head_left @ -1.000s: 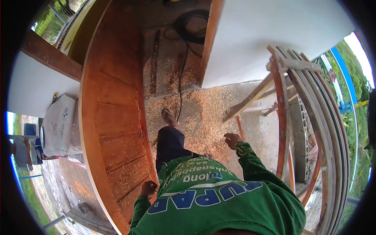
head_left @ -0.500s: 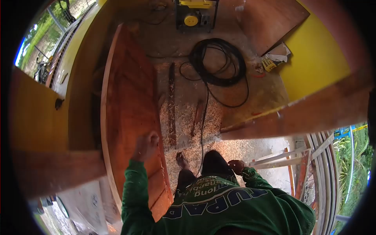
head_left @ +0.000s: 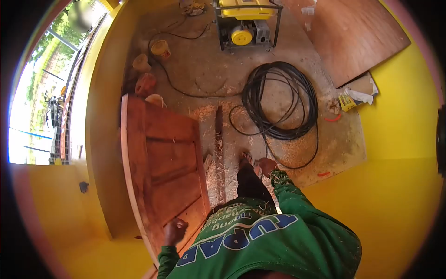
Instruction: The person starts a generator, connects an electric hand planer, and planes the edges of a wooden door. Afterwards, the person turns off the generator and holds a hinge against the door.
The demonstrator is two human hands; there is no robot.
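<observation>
My left hand hangs in front of a reddish-brown panelled wooden door, its fingers curled in with nothing visible in them. Whether it touches the door I cannot tell. The door stands on edge along my left side. My right hand is low by my right leg, near the big coil of black cable on the floor. Blur and the angle hide its fingers. Wood shavings cling to the green right sleeve.
Ahead stands a yellow generator in a black frame. A plywood sheet leans at the right wall, beside a torn paper bag. Tubs, including a yellowish one, sit left. A dark wood strip lies among shavings.
I have moved forward; the generator and cable coil show larger, and the slatted wood at the right has left view. My left hand has dropped back along the door.
</observation>
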